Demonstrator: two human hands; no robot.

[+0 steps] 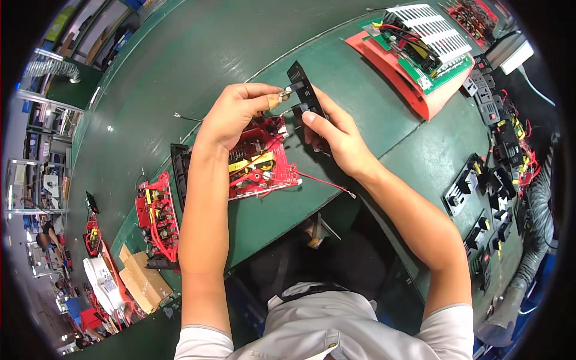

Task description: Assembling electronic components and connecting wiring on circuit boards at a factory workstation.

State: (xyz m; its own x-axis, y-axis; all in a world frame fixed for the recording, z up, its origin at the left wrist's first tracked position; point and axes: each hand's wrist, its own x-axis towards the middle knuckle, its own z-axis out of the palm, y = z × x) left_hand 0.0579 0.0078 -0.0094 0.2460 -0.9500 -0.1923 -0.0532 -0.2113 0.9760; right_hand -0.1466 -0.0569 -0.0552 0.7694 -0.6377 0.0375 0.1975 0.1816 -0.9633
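One black panel (305,91) in right grip (341,135)

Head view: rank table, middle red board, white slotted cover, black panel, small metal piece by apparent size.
1. Table
2. Red board, partly covered
3. White cover and black panel: unsure; panel tilted, partly hidden
4. Metal piece

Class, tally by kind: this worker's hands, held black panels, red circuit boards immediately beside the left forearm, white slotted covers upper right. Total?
Left hand and right hand: 2
Held black panel: 1
Red circuit boards beside left forearm: 2
White slotted cover: 1
Total: 6
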